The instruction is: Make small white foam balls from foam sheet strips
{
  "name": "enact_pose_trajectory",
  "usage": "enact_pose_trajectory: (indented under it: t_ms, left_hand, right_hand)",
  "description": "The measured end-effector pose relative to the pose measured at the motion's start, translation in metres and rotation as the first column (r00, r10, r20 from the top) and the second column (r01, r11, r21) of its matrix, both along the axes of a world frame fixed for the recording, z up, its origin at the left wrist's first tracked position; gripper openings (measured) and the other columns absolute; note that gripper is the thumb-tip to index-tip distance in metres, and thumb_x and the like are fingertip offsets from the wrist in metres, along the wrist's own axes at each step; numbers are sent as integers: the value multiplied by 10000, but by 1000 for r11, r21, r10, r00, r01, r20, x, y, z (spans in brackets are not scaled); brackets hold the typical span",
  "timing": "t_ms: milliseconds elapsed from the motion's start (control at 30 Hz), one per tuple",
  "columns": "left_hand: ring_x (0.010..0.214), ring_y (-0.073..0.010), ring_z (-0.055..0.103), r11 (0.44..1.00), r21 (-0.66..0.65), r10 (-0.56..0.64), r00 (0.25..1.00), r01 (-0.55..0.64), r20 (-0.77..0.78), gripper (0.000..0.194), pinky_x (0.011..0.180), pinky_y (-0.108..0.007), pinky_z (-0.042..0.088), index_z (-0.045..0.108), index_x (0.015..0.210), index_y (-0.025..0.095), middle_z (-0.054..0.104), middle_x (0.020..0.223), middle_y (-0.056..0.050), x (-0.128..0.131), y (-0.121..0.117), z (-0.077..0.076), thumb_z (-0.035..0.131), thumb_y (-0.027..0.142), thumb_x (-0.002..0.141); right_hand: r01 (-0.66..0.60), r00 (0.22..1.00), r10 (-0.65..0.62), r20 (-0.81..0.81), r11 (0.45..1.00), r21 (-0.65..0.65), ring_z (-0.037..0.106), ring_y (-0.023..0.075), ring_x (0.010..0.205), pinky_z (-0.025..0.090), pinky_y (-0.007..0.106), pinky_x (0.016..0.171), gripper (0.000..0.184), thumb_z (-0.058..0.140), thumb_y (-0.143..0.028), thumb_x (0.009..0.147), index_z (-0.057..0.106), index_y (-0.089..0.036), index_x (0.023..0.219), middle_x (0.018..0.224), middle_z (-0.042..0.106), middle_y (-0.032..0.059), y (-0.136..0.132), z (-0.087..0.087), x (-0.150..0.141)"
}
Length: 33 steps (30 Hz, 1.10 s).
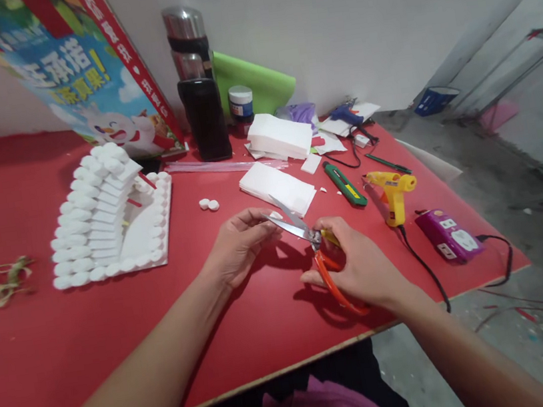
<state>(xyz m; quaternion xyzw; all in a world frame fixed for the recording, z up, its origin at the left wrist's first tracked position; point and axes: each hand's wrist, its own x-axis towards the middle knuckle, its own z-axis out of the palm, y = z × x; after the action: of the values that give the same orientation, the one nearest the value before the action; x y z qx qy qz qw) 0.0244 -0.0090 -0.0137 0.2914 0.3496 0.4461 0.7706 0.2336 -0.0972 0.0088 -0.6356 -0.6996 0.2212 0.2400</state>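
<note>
My right hand point(355, 262) grips a pair of scissors point(328, 269) with orange handles, its blades parted and pointing to the left. Between the fingertips of my left hand point(244, 244) is a small white piece point(276, 215), right beside the blades; its exact shape is partly hidden. Beyond the blades lies a stack of white sheets point(276, 186). Two small white discs point(209, 204) rest on the table to the left of it. Farther left stands a white model staircase point(107, 220) edged with rounded white pieces.
On the right of the red table point(250, 341) are a green utility knife point(344, 183), a yellow glue gun point(392, 193) and a purple power socket point(450, 235) with cords. A black phone point(205, 120), a steel flask point(184, 24) and a printed box point(96, 73) stand at the back.
</note>
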Motion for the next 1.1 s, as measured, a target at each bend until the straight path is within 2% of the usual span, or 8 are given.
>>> enact_pose_trajectory:
  t_ms: [233, 467, 767, 1100]
  left_hand:
    - [720, -142, 718, 1000, 29, -9, 1000, 9, 7, 374, 760, -275, 595, 757, 774, 126, 770, 785, -43, 2, -3, 6, 1017, 217, 520]
    - [706, -129, 697, 997, 74, -36, 999, 37, -14, 277, 748, -259, 574, 756, 764, 125, 746, 748, -27, 1, -4, 7, 973, 189, 604]
    - [689, -137, 706, 996, 85, -17, 1000, 19, -21, 293, 737, -272, 591, 755, 753, 121, 761, 730, -40, 0, -2, 5, 980, 167, 570]
    - [662, -140, 713, 997, 83, -2, 1000, 3, -13, 315, 707, -262, 597, 750, 744, 124, 761, 713, -44, 0, -2, 7, 993, 167, 549]
  right_hand:
    - [-2, 1000, 2, 16, 1000, -5, 677, 247, 922, 526, 370, 796, 545, 822, -469, 792, 536, -235, 1193, 1112, 695, 74, 6, -1, -3]
    - [-13, 1000, 13, -22, 1000, -23, 574, 161, 681, 458, 285, 636, 449, 794, -471, 826, 541, -248, 1122, 861, 644, -17, 6, -2, -3]
    - [-64, 997, 65, -28, 997, 52, 569, 153, 677, 452, 275, 654, 383, 752, -497, 892, 561, -239, 1101, 857, 634, -16, 6, -4, 0]
    - [-51, 998, 53, -36, 997, 55, 555, 158, 654, 435, 270, 630, 413, 726, -564, 912, 568, -231, 1096, 828, 626, -15, 3, -7, 0]
